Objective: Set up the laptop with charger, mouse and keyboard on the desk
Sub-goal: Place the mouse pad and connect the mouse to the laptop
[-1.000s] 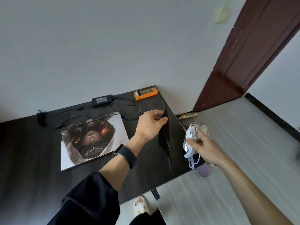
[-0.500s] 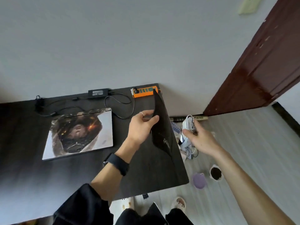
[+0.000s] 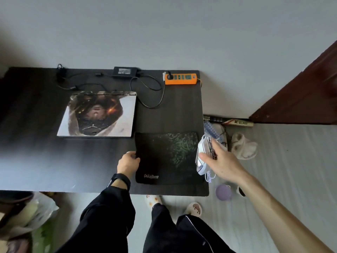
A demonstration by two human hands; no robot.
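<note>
A closed laptop (image 3: 96,114) with a picture on its lid lies on the dark desk (image 3: 36,157). Behind it sits the black charger brick (image 3: 125,72), its cable running to an orange power strip (image 3: 180,79) at the desk's back right corner. A black mouse pad (image 3: 164,157) with a green pattern lies flat on the desk's right end. My left hand (image 3: 128,162) grips the pad's left edge. My right hand (image 3: 218,161) holds a white mouse (image 3: 202,156) with its coiled white cable, just past the desk's right edge. No keyboard is in view.
On the floor right of the desk lie shoes (image 3: 244,145), a purple lid (image 3: 223,192), a small cup and a long box (image 3: 237,122) against the wall. A dark wooden door (image 3: 300,99) stands at the right. Plastic bags (image 3: 27,212) sit at the lower left.
The mouse pad, held upright on edge by my left hand before, now lies flat on the desk. My right hand with the mouse has stayed beside the desk's right edge.
</note>
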